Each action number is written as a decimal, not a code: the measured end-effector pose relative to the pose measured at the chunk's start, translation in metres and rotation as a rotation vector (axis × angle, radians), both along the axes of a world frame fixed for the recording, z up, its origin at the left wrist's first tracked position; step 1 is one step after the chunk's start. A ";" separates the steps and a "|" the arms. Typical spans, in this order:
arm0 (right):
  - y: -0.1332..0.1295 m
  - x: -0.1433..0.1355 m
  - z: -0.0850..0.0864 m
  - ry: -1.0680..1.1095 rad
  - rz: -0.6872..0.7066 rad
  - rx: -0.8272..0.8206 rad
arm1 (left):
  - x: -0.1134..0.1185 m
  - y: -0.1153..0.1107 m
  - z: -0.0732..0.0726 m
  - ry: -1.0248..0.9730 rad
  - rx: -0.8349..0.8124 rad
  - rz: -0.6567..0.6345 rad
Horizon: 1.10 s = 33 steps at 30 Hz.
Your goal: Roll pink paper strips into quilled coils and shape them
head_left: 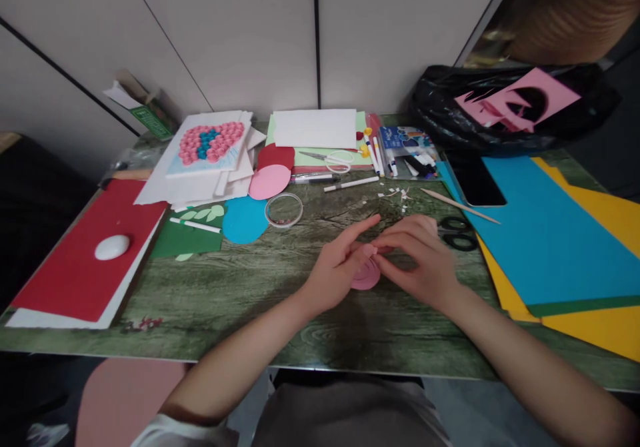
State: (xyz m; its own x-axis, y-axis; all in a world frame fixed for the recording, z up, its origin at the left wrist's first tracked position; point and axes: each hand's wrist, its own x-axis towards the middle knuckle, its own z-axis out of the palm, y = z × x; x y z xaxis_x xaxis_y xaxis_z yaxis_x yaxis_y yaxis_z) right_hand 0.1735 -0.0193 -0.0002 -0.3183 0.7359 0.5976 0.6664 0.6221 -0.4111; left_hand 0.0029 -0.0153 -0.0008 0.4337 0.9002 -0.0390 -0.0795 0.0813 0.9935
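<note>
Low over the front middle of the table, a pink paper spiral (367,276) hangs from between my two hands, cut in rings like a coil. My left hand (336,265) pinches its upper edge with the thumb, the index finger stretched out past it. Thumb and fingertips of my right hand (419,255) are closed together against the left fingertips, at the same edge of the paper. My fingers hide the part being gripped. Black-handled scissors (457,233) lie just right of my right hand, below a pointed wooden stick (460,205).
Left are red sheets (75,260) with a white oval object (112,247), a blue circle (245,220) and a tape roll (283,209). White scissors (339,161) and markers lie behind. Right are a phone (475,179), blue sheets (565,240) and a black bag (440,107).
</note>
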 end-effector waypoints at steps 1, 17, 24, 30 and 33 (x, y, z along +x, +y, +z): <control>0.000 0.000 0.000 -0.001 -0.006 0.012 | 0.000 0.000 0.000 -0.012 -0.020 0.002; -0.001 0.002 -0.005 -0.128 -0.051 0.247 | 0.005 -0.006 -0.001 -0.034 -0.089 0.087; -0.002 0.000 -0.002 -0.054 -0.016 0.126 | 0.001 -0.004 0.000 0.040 0.056 0.040; -0.002 -0.001 -0.003 -0.010 -0.006 0.076 | 0.001 -0.005 0.001 -0.006 0.057 -0.003; -0.001 -0.001 -0.002 -0.011 -0.013 0.103 | 0.000 -0.005 0.001 -0.035 0.013 -0.005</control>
State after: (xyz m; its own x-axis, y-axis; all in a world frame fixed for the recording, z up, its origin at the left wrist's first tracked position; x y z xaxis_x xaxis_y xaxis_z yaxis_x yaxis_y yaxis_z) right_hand 0.1723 -0.0207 -0.0025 -0.3161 0.6747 0.6669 0.6787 0.6520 -0.3379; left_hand 0.0028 -0.0207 0.0002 0.4395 0.8982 -0.0121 -0.1137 0.0690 0.9911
